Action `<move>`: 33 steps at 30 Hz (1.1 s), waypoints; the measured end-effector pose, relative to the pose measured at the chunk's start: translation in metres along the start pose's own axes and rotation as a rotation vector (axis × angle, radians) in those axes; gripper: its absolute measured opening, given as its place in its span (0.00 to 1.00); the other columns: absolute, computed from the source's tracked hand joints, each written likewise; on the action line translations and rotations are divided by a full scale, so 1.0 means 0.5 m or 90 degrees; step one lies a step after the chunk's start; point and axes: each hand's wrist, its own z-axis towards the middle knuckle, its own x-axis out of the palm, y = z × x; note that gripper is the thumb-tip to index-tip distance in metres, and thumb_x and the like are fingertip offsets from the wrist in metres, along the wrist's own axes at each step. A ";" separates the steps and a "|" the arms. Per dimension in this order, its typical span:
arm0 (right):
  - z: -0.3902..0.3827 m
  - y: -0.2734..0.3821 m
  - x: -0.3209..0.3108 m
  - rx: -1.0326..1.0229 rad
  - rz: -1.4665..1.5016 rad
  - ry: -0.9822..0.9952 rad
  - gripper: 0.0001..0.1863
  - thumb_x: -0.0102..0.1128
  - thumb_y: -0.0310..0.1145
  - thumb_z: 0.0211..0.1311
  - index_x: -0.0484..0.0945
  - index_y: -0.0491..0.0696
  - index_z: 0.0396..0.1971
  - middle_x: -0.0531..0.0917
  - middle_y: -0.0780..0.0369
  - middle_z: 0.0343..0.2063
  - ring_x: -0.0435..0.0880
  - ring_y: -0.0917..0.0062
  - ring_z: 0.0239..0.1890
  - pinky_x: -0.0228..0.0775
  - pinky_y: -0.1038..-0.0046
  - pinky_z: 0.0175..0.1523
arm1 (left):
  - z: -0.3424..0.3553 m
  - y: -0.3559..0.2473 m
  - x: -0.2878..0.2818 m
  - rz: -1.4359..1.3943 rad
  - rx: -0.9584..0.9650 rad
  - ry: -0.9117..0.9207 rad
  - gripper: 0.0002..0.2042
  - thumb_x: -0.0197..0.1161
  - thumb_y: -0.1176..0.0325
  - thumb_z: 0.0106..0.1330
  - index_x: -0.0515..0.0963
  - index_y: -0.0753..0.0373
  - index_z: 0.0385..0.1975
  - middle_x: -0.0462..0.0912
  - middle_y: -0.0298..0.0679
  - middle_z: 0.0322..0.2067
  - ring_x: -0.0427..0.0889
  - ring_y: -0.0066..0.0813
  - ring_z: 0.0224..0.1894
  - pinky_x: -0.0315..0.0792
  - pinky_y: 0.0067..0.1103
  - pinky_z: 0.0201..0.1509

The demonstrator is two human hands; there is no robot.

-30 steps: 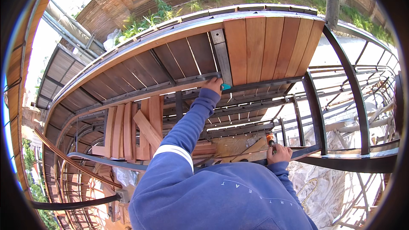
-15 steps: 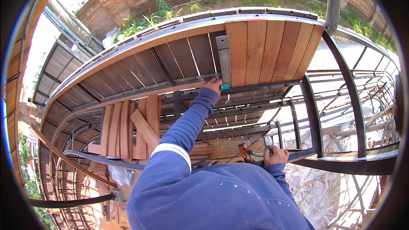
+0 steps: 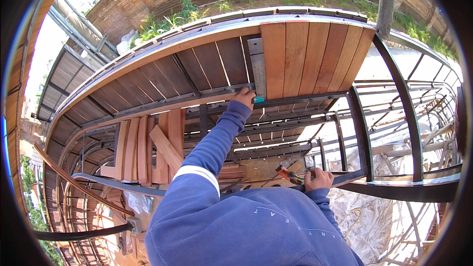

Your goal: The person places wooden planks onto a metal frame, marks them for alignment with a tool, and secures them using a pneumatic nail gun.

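Fingers of my left hand (image 3: 245, 97) pinch the teal-handled end of a long steel square (image 3: 257, 66), pressing its blade flat along the edge of the pale reddish wooden planks (image 3: 310, 54) so it stays aligned. Right hand (image 3: 319, 179) is closed around an orange-handled tool (image 3: 288, 174), resting on the dark curved metal rail (image 3: 394, 187). Loose boards (image 3: 148, 148) lie stacked across the frame bars to my left.

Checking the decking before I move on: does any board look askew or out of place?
Yes: one loose plank lies diagonally across the stack of upright boards at left, unlike the neat fixed decking.
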 end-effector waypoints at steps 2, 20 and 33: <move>0.001 0.002 -0.002 0.002 0.000 0.006 0.07 0.62 0.38 0.51 0.81 0.51 0.24 0.86 0.64 0.26 0.83 0.69 0.33 0.64 0.63 0.53 | -0.004 -0.004 -0.008 -0.021 0.010 -0.025 0.06 0.69 0.68 0.58 0.82 0.55 0.34 0.79 0.37 0.37 0.82 0.43 0.39 0.78 0.34 0.42; -0.001 0.003 0.000 0.014 0.000 0.006 0.07 0.63 0.38 0.49 0.83 0.52 0.25 0.86 0.63 0.26 0.83 0.67 0.34 0.64 0.64 0.55 | -0.001 0.011 0.000 -0.021 -0.010 0.033 0.13 0.65 0.73 0.54 0.80 0.54 0.40 0.77 0.38 0.40 0.82 0.46 0.42 0.78 0.36 0.47; -0.001 0.003 0.002 0.012 -0.006 0.002 0.07 0.62 0.39 0.51 0.84 0.52 0.25 0.85 0.64 0.24 0.83 0.69 0.33 0.64 0.64 0.55 | 0.001 0.001 -0.006 -0.001 -0.003 0.000 0.08 0.68 0.72 0.55 0.82 0.55 0.35 0.78 0.37 0.38 0.82 0.44 0.39 0.78 0.34 0.43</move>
